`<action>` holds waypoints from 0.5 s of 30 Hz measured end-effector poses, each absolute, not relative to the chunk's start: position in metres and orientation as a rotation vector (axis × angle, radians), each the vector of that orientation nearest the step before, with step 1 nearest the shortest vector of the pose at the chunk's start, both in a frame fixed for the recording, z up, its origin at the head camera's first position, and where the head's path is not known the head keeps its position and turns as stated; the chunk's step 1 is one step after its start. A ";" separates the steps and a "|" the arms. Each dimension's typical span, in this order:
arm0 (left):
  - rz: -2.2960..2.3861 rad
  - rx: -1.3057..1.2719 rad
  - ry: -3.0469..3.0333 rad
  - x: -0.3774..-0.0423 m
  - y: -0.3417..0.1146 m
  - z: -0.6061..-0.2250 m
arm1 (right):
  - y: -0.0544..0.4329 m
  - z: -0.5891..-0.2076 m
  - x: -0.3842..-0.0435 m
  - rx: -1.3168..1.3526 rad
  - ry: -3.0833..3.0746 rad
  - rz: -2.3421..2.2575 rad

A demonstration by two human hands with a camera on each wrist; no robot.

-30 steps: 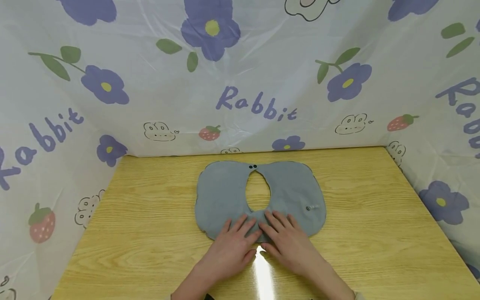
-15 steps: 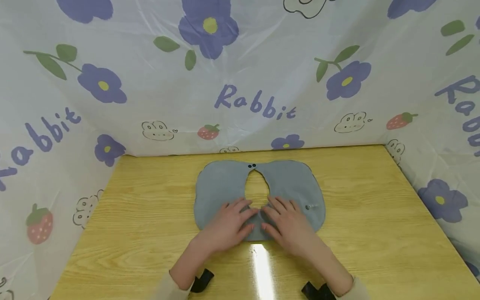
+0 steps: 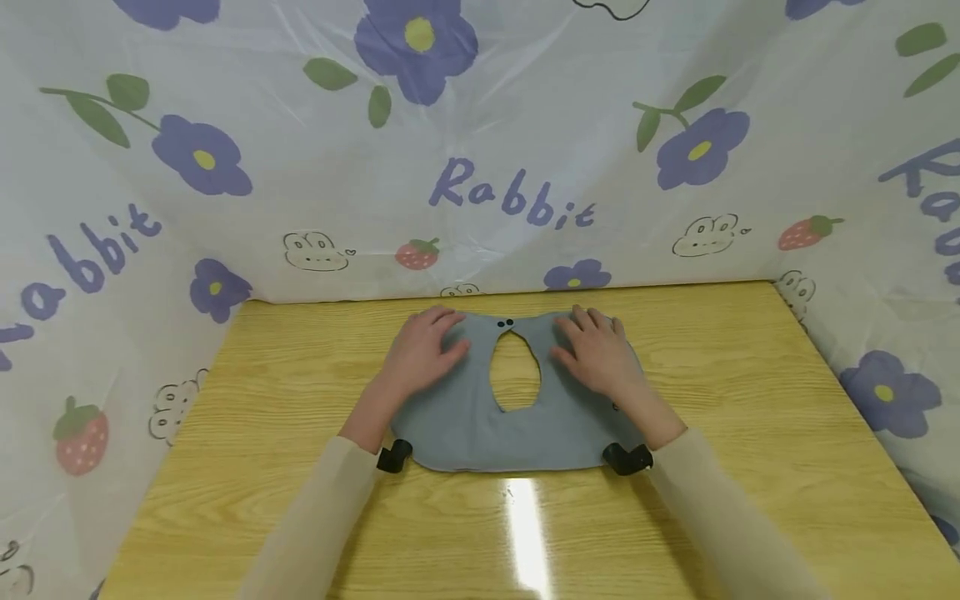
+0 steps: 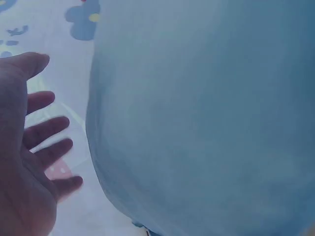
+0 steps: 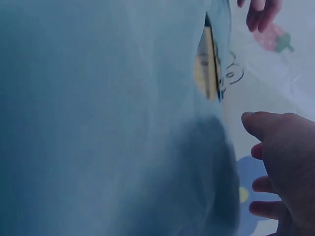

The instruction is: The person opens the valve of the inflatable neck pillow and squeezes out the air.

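Observation:
A flat grey-blue inflatable neck pillow [image 3: 510, 442] lies on the table, an oval hole in its middle. Two dark snap buttons [image 3: 506, 323] mark the narrow join at its far side. My left hand [image 3: 423, 354] is over its far left lobe, my right hand [image 3: 597, 354] over its far right lobe. Fingers of both are apart and loosely bent, gripping nothing. In the left wrist view, the left hand [image 4: 29, 147] shows beside the fabric [image 4: 197, 123]; the right wrist view has the right hand [image 5: 290, 167] likewise. The right wrist partly hides a small valve [image 3: 616, 407].
The wooden table [image 3: 300, 367] runs back to a white printed cloth [image 3: 517, 108] that hangs behind and on both sides. A black wrist mount [image 3: 395, 456] sits at the left cuff and another mount [image 3: 628, 459] at the right.
Both hands have slid from the pillow's near middle, past the hole, to its far corners, spreading apart. The pillow stays in about the same place, its near edge now uncovered.

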State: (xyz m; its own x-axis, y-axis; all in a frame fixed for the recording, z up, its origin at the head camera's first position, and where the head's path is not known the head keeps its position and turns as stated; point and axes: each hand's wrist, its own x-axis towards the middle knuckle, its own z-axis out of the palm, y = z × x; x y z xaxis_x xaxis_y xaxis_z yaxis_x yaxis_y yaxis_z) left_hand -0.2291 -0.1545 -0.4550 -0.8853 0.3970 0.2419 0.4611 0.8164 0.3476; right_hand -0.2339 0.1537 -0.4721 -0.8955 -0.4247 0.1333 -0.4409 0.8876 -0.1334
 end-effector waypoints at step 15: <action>-0.254 -0.561 -3.168 -0.235 -0.141 -0.461 | 0.157 -0.485 -0.242 0.662 -3.046 0.183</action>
